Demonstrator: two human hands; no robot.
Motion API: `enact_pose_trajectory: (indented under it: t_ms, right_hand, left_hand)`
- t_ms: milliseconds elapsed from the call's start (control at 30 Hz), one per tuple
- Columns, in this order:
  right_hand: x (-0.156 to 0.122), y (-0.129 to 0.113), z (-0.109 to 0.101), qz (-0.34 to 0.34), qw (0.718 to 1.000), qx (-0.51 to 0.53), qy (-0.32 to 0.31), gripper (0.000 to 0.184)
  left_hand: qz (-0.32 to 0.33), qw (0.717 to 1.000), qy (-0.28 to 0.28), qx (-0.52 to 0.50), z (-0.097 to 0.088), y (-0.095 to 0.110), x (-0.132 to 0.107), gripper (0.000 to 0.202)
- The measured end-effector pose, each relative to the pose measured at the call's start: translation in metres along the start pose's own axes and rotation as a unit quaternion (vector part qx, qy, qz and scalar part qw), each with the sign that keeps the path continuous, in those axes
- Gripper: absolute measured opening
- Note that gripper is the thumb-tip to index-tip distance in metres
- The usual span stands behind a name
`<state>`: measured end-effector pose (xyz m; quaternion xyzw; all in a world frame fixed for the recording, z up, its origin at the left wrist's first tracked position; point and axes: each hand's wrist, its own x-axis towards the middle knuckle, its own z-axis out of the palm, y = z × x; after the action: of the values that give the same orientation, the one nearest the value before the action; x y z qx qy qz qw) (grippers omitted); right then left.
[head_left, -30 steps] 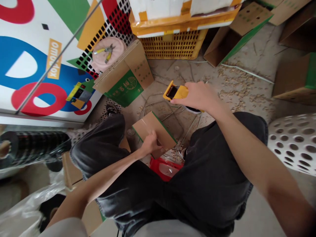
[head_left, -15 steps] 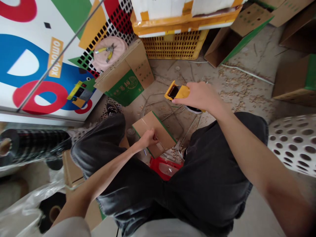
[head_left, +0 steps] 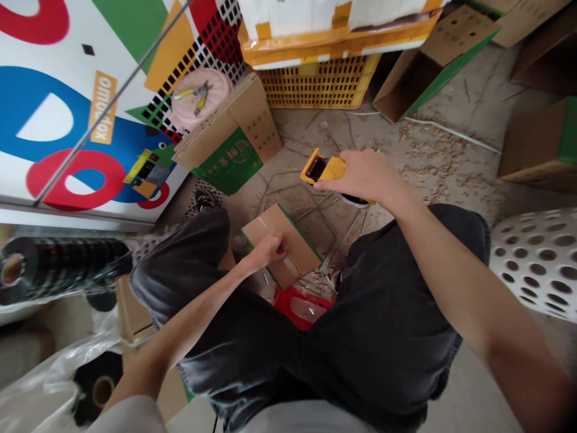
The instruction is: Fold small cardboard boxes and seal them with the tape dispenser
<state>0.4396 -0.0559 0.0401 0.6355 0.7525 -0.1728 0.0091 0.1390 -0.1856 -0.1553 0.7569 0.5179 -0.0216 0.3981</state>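
Note:
A small cardboard box [head_left: 300, 240] with green edges lies between my knees, its plain brown face upward. My left hand [head_left: 269, 249] rests on this face with its fingers curled closed; whether anything is pinched in them is hidden. A shiny strip, apparently clear tape, runs along the box's face by the fingers. My right hand [head_left: 367, 174] is wrapped around a yellow tape dispenser [head_left: 331, 168] with a dark opening, held above the floor to the right of the box and apart from it. Below the box sits a red plastic object [head_left: 302, 308].
Flattened green-and-brown cartons [head_left: 232, 135] lean at the left, beside a pink stool [head_left: 202, 90] bearing pliers [head_left: 198, 96]. A yellow crate [head_left: 315, 84] stands ahead. Open cartons [head_left: 419, 78] are at the right, near a white perforated basket [head_left: 536, 258]. Black film rolls [head_left: 67, 261] lie left.
Almost nothing differs. The left hand shifts very slightly on the box; the right hand and the tape dispenser stay in place.

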Motion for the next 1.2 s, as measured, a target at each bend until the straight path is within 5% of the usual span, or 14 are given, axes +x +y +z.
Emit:
enact_pose_trajectory:
  t_ms: [200,633,833,1000,1200]
  right_hand:
    - [-0.004,-0.002,-0.004,-0.018,1.000,-0.004,0.005,0.082]
    - [-0.002,-0.002,-0.002,-0.003,1.000,-0.012,0.000,0.079]
    - [-0.002,-0.002,-0.001,-0.004,1.000,-0.011,0.006,0.079]
    - [0.001,0.001,0.002,-0.004,1.000,-0.011,0.005,0.084]
    - [-0.004,-0.003,-0.002,-0.001,1.000,-0.018,0.002,0.081]
  left_hand:
    - [-0.008,0.997,-0.002,0.076,-0.003,0.006,-0.001,0.042]
    - [-0.005,0.999,-0.034,-0.029,-0.004,-0.017,0.008,0.014]
    - [-0.007,1.000,-0.019,0.016,-0.005,-0.007,0.005,0.015]
    - [-0.009,0.997,-0.003,0.078,-0.004,0.002,0.002,0.040]
    - [-0.017,0.997,-0.043,0.057,-0.007,-0.004,0.008,0.027]
